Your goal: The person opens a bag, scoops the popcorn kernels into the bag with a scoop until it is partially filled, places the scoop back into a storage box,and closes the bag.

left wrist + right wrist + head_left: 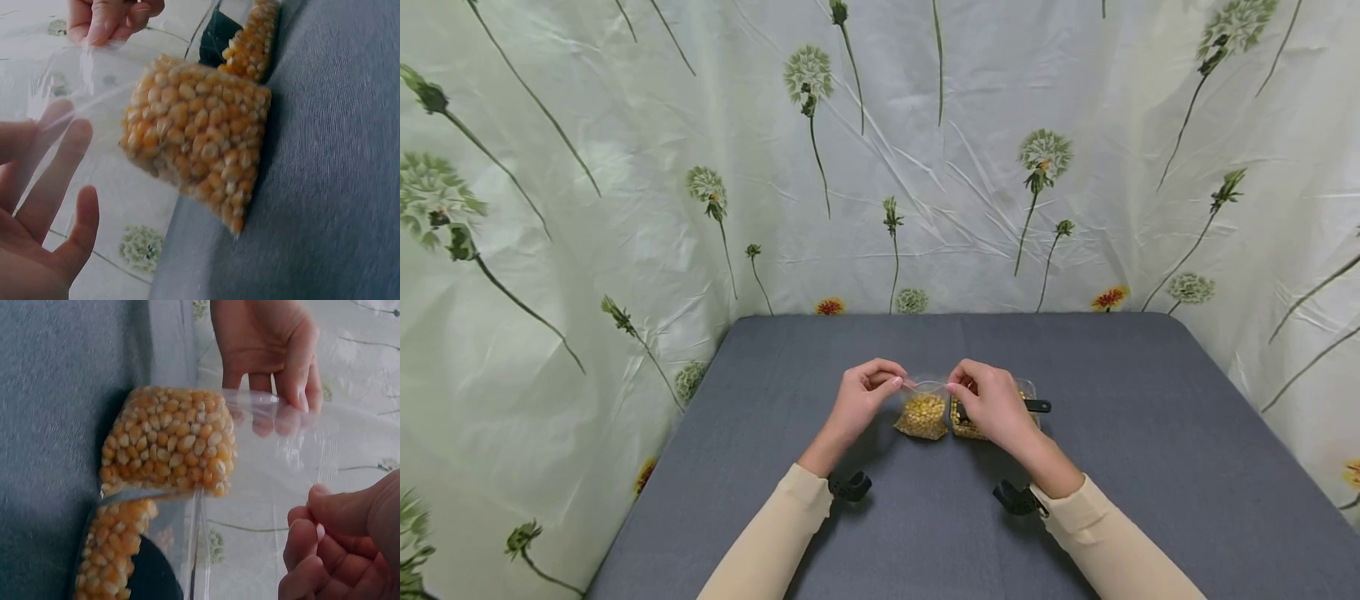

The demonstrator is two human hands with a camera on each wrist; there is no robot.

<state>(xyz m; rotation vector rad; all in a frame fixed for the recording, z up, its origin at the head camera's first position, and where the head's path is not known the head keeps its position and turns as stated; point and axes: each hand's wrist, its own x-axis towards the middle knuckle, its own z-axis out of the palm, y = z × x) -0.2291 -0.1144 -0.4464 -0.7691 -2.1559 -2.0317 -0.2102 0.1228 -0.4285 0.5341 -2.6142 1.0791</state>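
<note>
A clear plastic bag (922,415), its lower part filled with yellow corn kernels, stands on the table between both hands. My left hand (862,393) pinches the bag's top edge at the left corner. At the opposite corner, my right hand (992,402) pinches the rim between thumb and forefinger. The bag's mouth is stretched between them, seen close up in the left wrist view, where the kernels (197,128) fill the bottom. Right beside the bag is a clear container (181,550) of corn kernels, partly hidden behind my right hand in the head view.
A black scoop (1037,406) lies in the container, its handle sticking out past the right side. Grey cloth covers the table (820,350). A flower-printed curtain (880,167) hangs behind and along the sides.
</note>
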